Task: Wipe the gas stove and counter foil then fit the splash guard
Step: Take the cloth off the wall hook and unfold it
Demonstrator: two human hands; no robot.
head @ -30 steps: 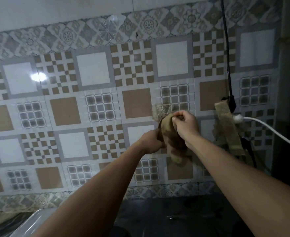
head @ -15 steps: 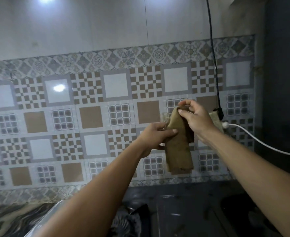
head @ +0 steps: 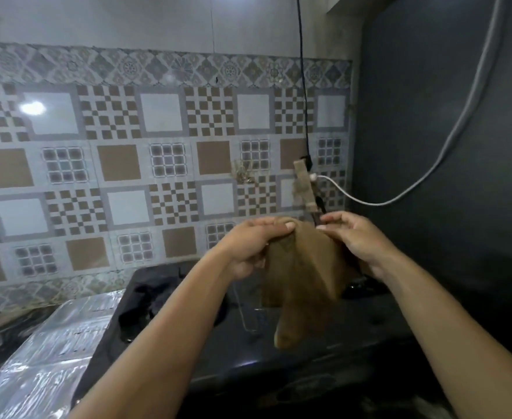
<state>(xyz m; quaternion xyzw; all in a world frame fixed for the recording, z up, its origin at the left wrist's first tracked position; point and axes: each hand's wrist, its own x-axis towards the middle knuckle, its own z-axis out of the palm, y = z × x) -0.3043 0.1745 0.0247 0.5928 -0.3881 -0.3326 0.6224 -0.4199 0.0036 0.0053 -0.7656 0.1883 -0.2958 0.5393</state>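
Brown cloth held up at chest height over the black gas stove, top edge spread between both hands, lower end dangling free and not touching the cooktop. Left hand clamped on the left corner, thumb pressed flat along the top fold; right hand pinching the right corner, fingers partly opened, grip looking lighter. Probably held this way to open or refold the rag into a flat pad before wiping, rather than bunching it.

Stove set directly below, left burner grate dark and hard to read, right burner mostly hidden behind the cloth. Counter foil lying crinkled and shiny just left of the stove, butted against its side, presumably there to catch spills. No splash guard identifiable anywhere in view.

Behind, patterned tile wall; a second strip of cloth hanging on it beside a black cable and a white cable, well clear of the burners. Wiping judged not yet begun.
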